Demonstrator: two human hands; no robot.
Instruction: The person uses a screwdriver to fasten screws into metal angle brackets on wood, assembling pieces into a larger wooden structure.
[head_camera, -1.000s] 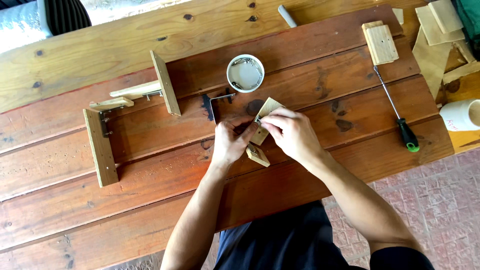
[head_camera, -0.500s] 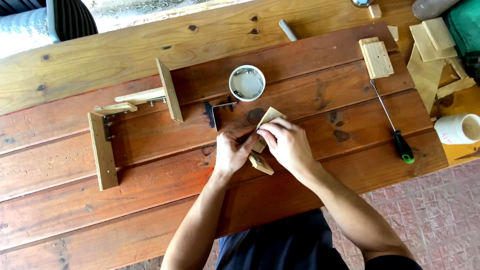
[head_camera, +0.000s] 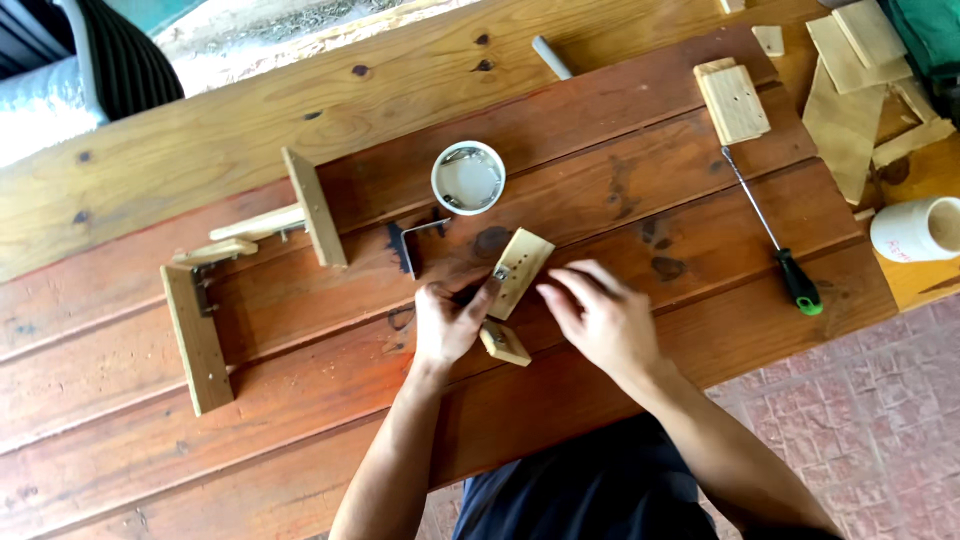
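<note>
Outdoors, on a reddish plank table (head_camera: 300, 440). Left hand (head_camera: 450, 322) pinching the drilled wooden block (head_camera: 521, 268) near a small offcut (head_camera: 505, 343). Right hand (head_camera: 600, 318) now lifting off that block, fingers loosening and empty, unlike a second ago. White cup (head_camera: 468, 177) and green-handled screwdriver (head_camera: 775, 245) lying untouched.

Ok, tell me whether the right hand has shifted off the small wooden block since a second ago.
Yes. The right hand has slid rightward, away from the white cup side, uncovering the small wooden block. The left hand now pinches the block's lower edge.
</note>
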